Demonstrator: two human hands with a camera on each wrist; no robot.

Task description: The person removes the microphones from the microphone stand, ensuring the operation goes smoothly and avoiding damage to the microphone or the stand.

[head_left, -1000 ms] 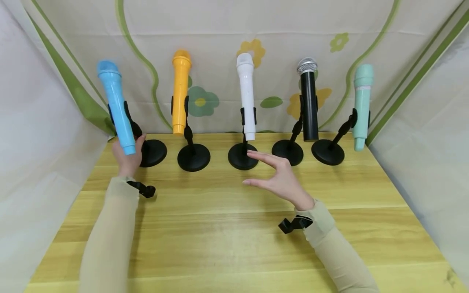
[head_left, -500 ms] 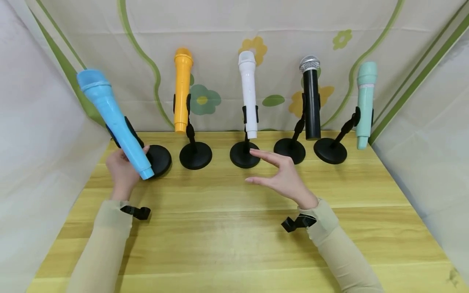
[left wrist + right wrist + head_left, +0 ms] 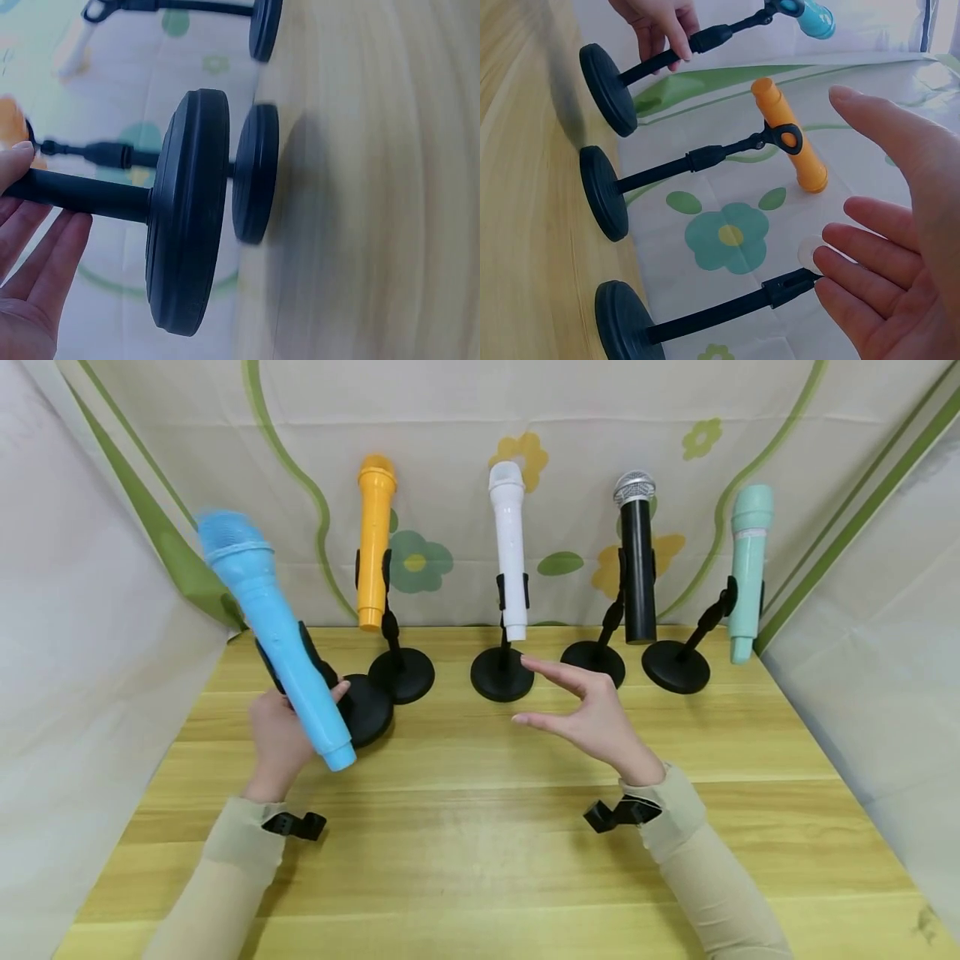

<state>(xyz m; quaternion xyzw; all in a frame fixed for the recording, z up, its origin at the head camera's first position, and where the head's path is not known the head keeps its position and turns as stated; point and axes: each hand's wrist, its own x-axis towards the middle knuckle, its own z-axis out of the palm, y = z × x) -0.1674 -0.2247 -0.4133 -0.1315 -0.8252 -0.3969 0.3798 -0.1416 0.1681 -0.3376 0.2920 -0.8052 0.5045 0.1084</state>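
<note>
Left hand gripping stem of blue microphone's stand, thumb opposing fingers; base off table. Blue microphone at 9 o'clock in head view, tilted, seated in clip. Right hand at 4 o'clock, thumb and fingers spread, holding nothing. My read: lift done, set-down left. Orange microphone near 10:30, white microphone just past 12, black microphone at 2, mint microphone near 2:30: all stand-mounted on table, neither hand touching.
</note>
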